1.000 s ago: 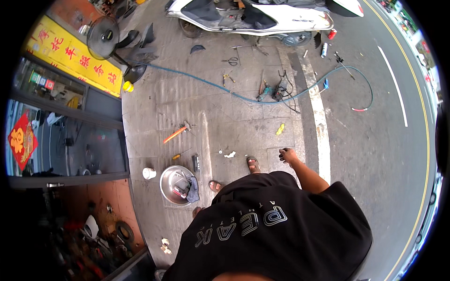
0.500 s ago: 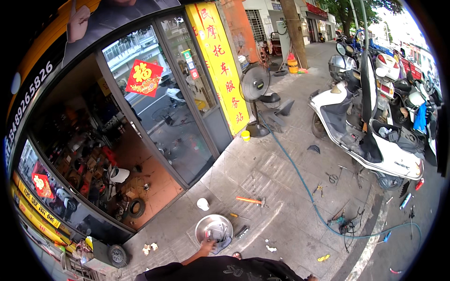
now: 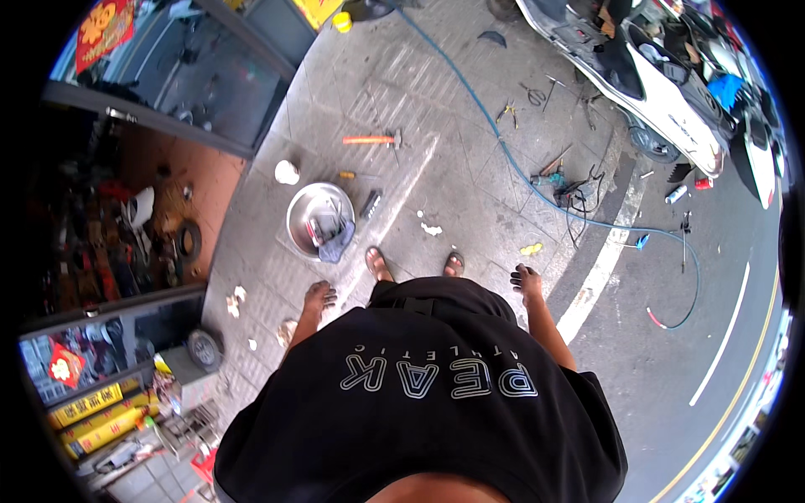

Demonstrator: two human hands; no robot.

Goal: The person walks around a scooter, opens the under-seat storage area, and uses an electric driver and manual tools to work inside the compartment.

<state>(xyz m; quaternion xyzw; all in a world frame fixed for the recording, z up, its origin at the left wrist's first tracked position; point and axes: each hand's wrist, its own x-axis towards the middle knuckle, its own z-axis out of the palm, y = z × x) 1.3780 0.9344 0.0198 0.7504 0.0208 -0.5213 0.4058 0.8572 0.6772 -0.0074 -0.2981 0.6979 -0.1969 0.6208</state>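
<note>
My left hand (image 3: 319, 296) hangs below the basin, apart from it, with its fingers loosely spread and nothing in them. Out to the right, my right hand (image 3: 526, 281) is also empty, its fingers apart, near a crumpled yellow scrap (image 3: 531, 249) on the pavement. The round metal basin (image 3: 295, 220) holds several tools or parts that I cannot make out singly. A grey-blue cloth (image 3: 337, 244) drapes over its near right edge. Beside the basin lie a black ribbed block (image 3: 372, 204), a yellow-handled screwdriver (image 3: 352, 175) and a white tub (image 3: 287, 173).
Farther off is an orange-handled hammer (image 3: 369, 140). A blue hose (image 3: 503, 147) crosses the pavement past pliers (image 3: 507, 111), scissors (image 3: 532, 94) and a teal power tool (image 3: 549, 179). A white scooter (image 3: 671, 109) stands upper right. On the left a shop doorway (image 3: 168, 151) shows a tyre inside.
My left hand has left the basin and come back toward my side. My view has tipped down, so my torso, feet and right hand now show fully.
</note>
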